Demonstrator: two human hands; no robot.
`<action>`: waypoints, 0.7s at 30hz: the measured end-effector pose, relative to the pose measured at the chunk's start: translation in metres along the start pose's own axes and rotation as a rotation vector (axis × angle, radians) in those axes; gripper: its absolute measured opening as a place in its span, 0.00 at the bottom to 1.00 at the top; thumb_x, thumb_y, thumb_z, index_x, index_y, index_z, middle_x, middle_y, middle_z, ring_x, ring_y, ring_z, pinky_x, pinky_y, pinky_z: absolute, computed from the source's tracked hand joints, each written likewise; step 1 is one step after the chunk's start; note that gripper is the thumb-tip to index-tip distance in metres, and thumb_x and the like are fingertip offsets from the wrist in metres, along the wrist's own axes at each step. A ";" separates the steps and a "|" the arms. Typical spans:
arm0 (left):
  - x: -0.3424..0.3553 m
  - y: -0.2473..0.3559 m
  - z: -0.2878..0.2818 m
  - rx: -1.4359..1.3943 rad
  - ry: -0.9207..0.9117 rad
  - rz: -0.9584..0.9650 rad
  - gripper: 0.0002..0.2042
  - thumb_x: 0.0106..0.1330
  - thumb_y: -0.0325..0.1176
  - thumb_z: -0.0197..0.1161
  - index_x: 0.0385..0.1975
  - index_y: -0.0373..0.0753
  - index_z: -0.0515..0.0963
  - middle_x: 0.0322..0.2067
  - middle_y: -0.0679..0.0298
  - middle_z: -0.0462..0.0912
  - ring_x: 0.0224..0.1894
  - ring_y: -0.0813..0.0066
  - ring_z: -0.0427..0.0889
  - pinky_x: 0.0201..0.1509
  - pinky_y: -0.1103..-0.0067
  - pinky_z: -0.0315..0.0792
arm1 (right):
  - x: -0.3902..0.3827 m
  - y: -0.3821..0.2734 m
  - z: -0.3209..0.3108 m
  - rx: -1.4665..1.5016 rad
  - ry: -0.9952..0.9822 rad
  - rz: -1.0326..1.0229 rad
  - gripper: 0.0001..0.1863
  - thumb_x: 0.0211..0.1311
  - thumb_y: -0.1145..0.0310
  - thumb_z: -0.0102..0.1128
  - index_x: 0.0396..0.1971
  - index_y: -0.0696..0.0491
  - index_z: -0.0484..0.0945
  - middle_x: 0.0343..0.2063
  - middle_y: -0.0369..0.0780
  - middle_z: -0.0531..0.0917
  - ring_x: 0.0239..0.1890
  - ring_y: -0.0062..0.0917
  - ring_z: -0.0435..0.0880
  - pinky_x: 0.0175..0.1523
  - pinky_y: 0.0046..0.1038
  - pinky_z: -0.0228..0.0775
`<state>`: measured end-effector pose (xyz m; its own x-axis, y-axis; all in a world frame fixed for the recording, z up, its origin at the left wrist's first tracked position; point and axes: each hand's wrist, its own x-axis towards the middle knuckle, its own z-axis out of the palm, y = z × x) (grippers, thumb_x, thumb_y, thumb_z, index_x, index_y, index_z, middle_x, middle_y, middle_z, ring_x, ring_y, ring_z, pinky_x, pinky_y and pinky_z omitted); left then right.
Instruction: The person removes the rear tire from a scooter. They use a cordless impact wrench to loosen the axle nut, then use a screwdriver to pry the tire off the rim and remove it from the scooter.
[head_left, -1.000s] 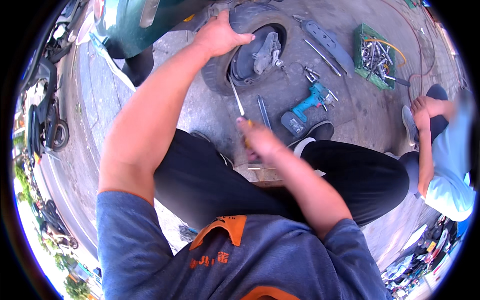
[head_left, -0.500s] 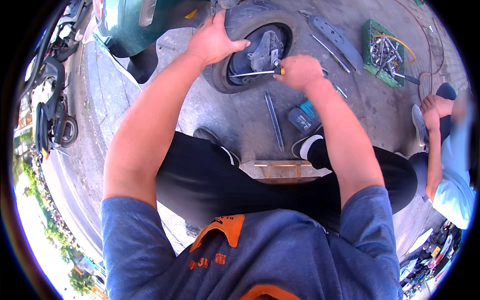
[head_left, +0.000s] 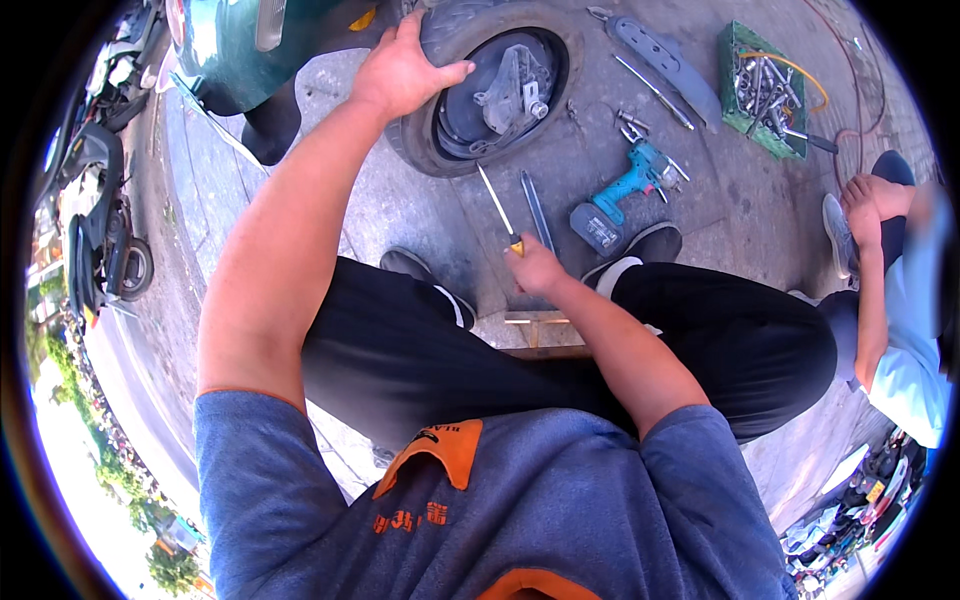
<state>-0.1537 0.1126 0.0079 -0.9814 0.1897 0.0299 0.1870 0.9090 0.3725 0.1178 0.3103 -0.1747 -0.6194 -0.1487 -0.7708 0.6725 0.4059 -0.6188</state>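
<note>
My left hand point(head_left: 405, 70) rests on the upper left of a black tyre point(head_left: 415, 135), its thumb and fingers spread apart. Inside the tyre is a dark wheel hub with a grey metal bracket point(head_left: 518, 95) across it. Closer to me, my right hand point(head_left: 533, 266) is closed around the yellow handle of a screwdriver point(head_left: 497, 205). Its thin shaft points up toward the tyre's lower edge, just short of it or touching; I cannot tell which. Beside that hand a flat metal tyre lever point(head_left: 537, 208) lies on the ground.
A teal cordless impact wrench point(head_left: 625, 195) lies right of the lever. Beyond it are a metal rod point(head_left: 652, 90), a long grey cover point(head_left: 665, 70) and a green crate point(head_left: 738, 110) of sockets and tools. Teal bodywork point(head_left: 225, 50) stands at the far left. Another person point(head_left: 905, 310) sits at the right.
My right hand has drawn the screwdriver out of the wheel, back toward me, uncovering the impact wrench. My left hand stays on the tyre. The view has shifted slightly.
</note>
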 end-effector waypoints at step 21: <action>0.003 0.005 0.003 0.108 -0.002 -0.017 0.57 0.58 0.63 0.78 0.83 0.40 0.60 0.71 0.42 0.77 0.71 0.45 0.80 0.76 0.62 0.74 | 0.021 -0.046 -0.021 -0.626 0.081 -0.171 0.22 0.79 0.60 0.57 0.60 0.63 0.76 0.50 0.61 0.89 0.55 0.55 0.90 0.62 0.50 0.82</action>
<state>-0.1553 0.1192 0.0071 -0.9845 0.1743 0.0222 0.1737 0.9468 0.2710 0.0653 0.3079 -0.1587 -0.7419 -0.1994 -0.6401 0.2141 0.8343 -0.5080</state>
